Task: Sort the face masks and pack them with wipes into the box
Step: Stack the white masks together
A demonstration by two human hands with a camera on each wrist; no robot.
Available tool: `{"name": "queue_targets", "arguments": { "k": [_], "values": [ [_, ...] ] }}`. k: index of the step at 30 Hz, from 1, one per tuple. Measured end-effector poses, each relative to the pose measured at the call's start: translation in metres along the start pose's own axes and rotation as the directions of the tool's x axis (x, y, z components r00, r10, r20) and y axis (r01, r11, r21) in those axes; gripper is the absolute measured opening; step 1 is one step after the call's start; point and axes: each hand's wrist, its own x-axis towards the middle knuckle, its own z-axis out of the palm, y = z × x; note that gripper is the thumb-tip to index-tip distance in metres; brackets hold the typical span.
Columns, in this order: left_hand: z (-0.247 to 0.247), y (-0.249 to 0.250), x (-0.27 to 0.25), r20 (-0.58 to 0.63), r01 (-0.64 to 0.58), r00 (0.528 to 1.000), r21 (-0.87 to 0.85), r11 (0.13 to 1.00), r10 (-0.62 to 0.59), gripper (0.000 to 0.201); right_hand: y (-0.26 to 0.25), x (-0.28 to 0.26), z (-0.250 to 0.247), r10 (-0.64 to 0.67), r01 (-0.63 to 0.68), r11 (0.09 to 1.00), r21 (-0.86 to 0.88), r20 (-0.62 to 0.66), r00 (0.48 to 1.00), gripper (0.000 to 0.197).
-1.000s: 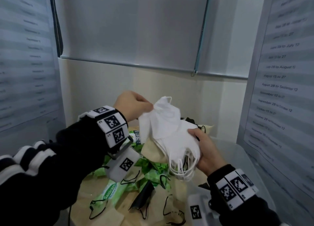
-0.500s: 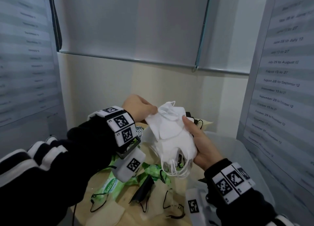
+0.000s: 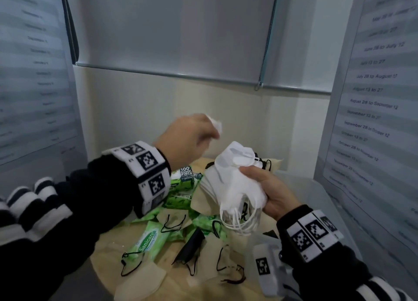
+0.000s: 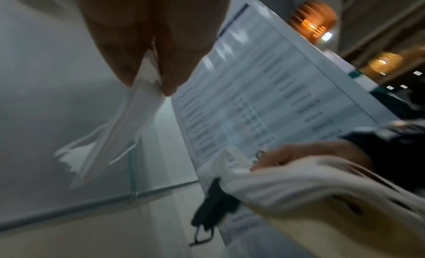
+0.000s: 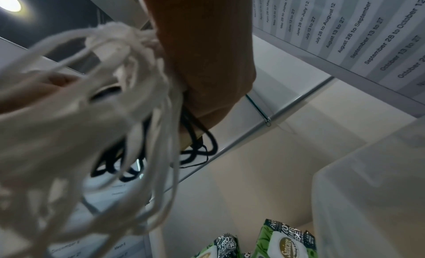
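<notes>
My right hand (image 3: 255, 176) grips a stack of white face masks (image 3: 235, 185) above the table, their ear loops (image 5: 128, 127) hanging below. A black-looped mask (image 4: 214, 207) sits at the back of that stack. Up and to the left of the stack, my left hand (image 3: 210, 128) pinches a thin white mask (image 4: 128, 123) between thumb and fingertips; only its corner (image 3: 216, 124) shows in the head view. Green wipes packs (image 3: 149, 239), beige masks (image 3: 140, 280) and a folded black mask (image 3: 192, 246) lie on the table (image 3: 106, 251) below.
A clear plastic box (image 3: 316, 187) stands at the right, just beyond my right hand. Panels with printed date lists (image 3: 371, 110) close in on both sides, and a wall with a roller blind (image 3: 172, 29) is behind the table.
My left hand has come off the stack and risen up and to the left, still pinching a white mask. The right hand keeps the stack in about the same place.
</notes>
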Motion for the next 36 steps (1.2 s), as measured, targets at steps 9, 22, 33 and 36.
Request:
{"name": "queue_targets", "arguments": {
  "k": [9, 22, 33, 36],
  "values": [
    [0.026, 0.019, -0.016, 0.51, -0.019, 0.853, 0.233, 0.972, -0.105, 0.042, 0.005, -0.003, 0.006, 0.053, -0.051, 0.998, -0.028, 0.073, 0.996, 0.058],
    [0.001, -0.004, 0.007, 0.078, 0.483, 0.875, -0.085, 0.872, -0.477, 0.015, -0.001, 0.001, -0.011, -0.085, 0.083, 0.993, -0.085, -0.011, 0.996, 0.041],
    [0.021, 0.012, 0.008, 0.358, 0.599, 0.753, -0.027, 0.8, -0.552, 0.024, 0.004, -0.003, 0.0, -0.25, 0.243, 0.947, -0.21, -0.009, 0.968, 0.032],
    [0.034, 0.018, 0.004, 0.37, 0.637, 0.745, -0.145, 0.757, -0.556, 0.022, 0.0, -0.007, 0.007, -0.263, 0.275, 0.945, -0.178, 0.085, 0.961, 0.041]
  ]
}}
